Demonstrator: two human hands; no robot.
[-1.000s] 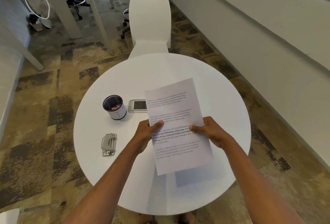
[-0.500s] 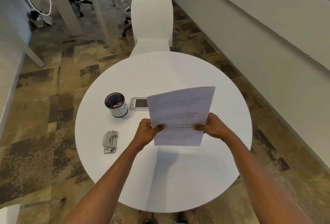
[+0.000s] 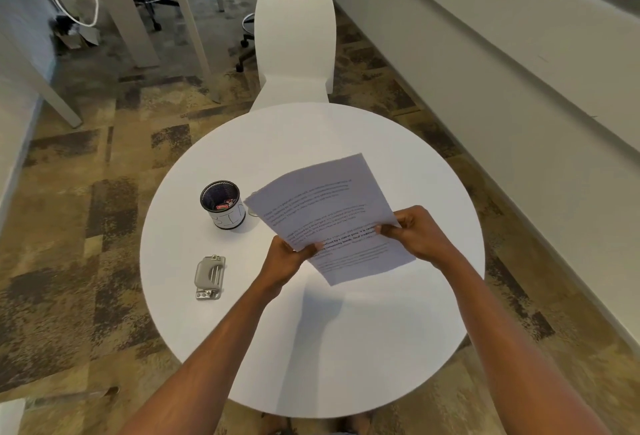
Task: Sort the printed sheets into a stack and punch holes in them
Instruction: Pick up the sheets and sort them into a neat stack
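Right now the left hand (image 3: 289,259) is pinched shut on the near-left edge of the printed sheets (image 3: 329,216), thumb on top and fingers curled beneath, while the right hand (image 3: 417,232) is closed on the opposite long edge in the same thumb-over grip. Between them the sheets hang clear of the worktop (image 3: 346,348), tilted and skewed so that the far corner points away to the left; I cannot tell from here how many pages there are, though the edges look close to flush. To my eye this is the squaring-up step, and doing it well means loosening both grips a little, standing the sheets on one long edge and tapping that edge on the bare worktop just below the sheets until it sits even, then turning them and tapping a short edge too. Holding tight while tapping would likely lock any stray page out of line, and holes punched through an uneven stack would not match. The hole punch (image 3: 209,277) lies on the worktop to the left of the sheets, near the person's side and well apart from them, untouched. The pen cup (image 3: 223,206) stands just beside the sheets' far-left corner, close enough that a swing of the paper leftward could knock it.
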